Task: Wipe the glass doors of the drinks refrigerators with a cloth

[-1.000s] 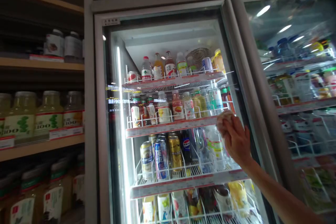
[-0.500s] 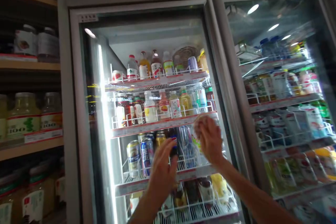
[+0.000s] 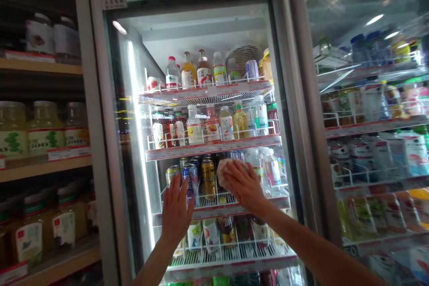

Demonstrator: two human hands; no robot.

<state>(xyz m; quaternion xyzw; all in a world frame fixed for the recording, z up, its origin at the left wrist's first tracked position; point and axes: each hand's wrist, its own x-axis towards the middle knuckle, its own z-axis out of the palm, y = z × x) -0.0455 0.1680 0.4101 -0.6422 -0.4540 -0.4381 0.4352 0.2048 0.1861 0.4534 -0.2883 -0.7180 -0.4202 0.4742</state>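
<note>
My right hand (image 3: 247, 185) presses a crumpled pale cloth (image 3: 224, 172) against the glass door (image 3: 208, 22) of a lit drinks fridge. Part of the cloth is hidden under the fingers. Lower and to the left, my left hand (image 3: 176, 210) is raised with fingers stretched upward, holding nothing; whether it touches the glass I cannot tell. Behind the glass, near both hands, stand a gold can (image 3: 208, 176) and a blue can (image 3: 191, 183) on a wire shelf.
A metal door frame (image 3: 296, 98) divides this door from a second glass door on the right, with more bottles behind it. On the left, wooden shelves (image 3: 43, 167) hold jars and bottles of juice (image 3: 45, 127). Ceiling lights reflect in the glass.
My right hand has moved left and slightly down across the glass with the cloth. My left hand has shifted left, its fingers now pointing up. The view has tilted slightly downward.
</note>
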